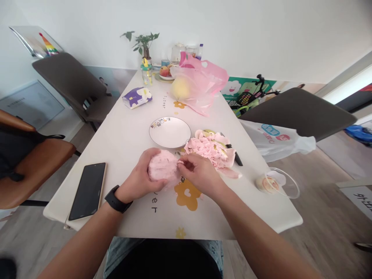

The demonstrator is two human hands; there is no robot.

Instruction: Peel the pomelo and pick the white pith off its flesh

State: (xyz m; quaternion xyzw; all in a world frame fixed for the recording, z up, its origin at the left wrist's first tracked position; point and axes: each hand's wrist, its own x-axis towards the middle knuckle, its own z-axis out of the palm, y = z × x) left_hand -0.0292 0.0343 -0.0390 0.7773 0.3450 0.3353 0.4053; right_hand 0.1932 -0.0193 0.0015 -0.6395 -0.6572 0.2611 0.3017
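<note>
A peeled pink pomelo [162, 166] is being cupped in the closed left grip [138, 175], its membrane being pinched by the right grip [194, 170], just above the surface [124, 135]; heaped peel [210, 149] is lying beside a white plate [170, 132], while a whole yellow pomelo [180, 87] is remaining unpeeled in a pink plastic bag [207, 79].

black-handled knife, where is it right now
In the head view, the black-handled knife lies on the white table along the right side of the heap of pink pomelo peel, just beyond the right hand.
</note>
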